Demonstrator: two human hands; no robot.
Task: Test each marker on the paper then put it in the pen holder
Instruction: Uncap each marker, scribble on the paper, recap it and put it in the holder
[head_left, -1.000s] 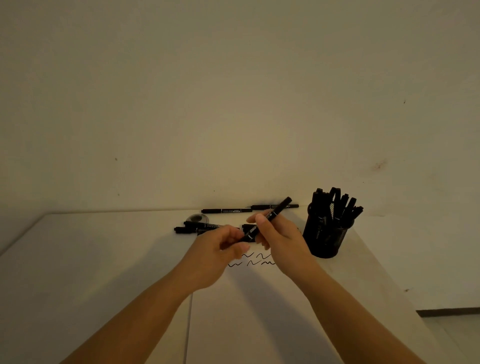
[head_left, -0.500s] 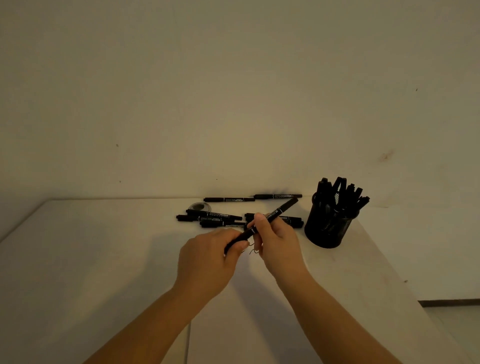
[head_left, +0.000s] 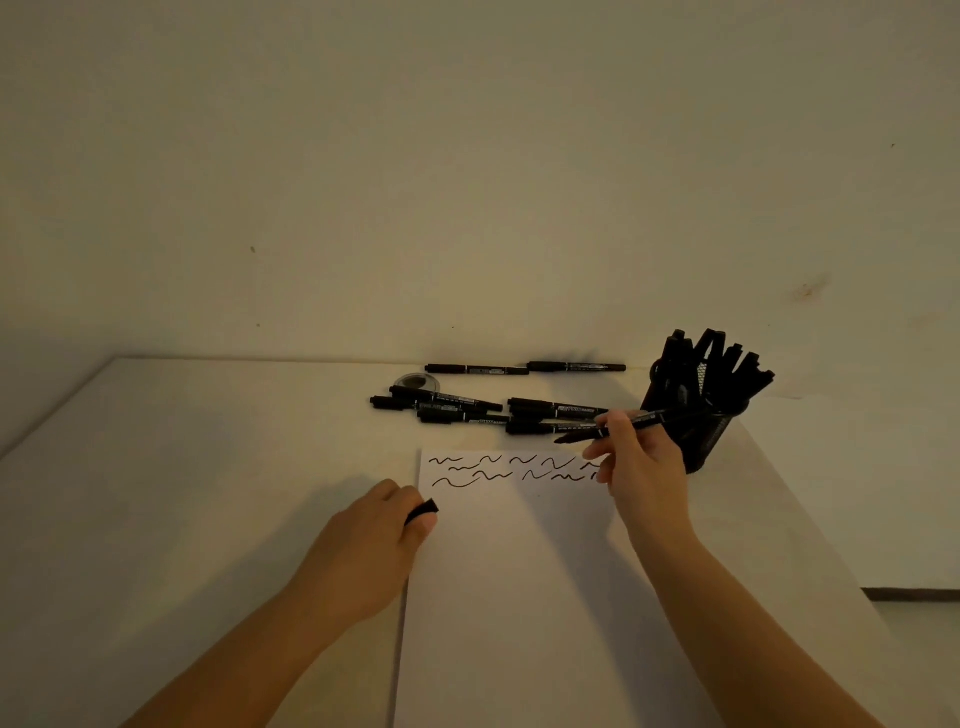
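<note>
The scene is dim and warm-tinted, with a yellowish cast over the wall (head_left: 467, 156) and table (head_left: 182, 467), the brightest patch lying mid-frame around the scattered markers (head_left: 467, 405) and falling off into murk toward the corners. Soft-edged shadows spread from both forearms toward the lower frame across the paper (head_left: 519, 571), and the pen holder (head_left: 696, 415) at right reads as a near-solid black mass with little inner detail. The wide-angle lens makes the table's edges splay outward, and fine detail is soft and slightly smeared throughout, without glare.
</note>
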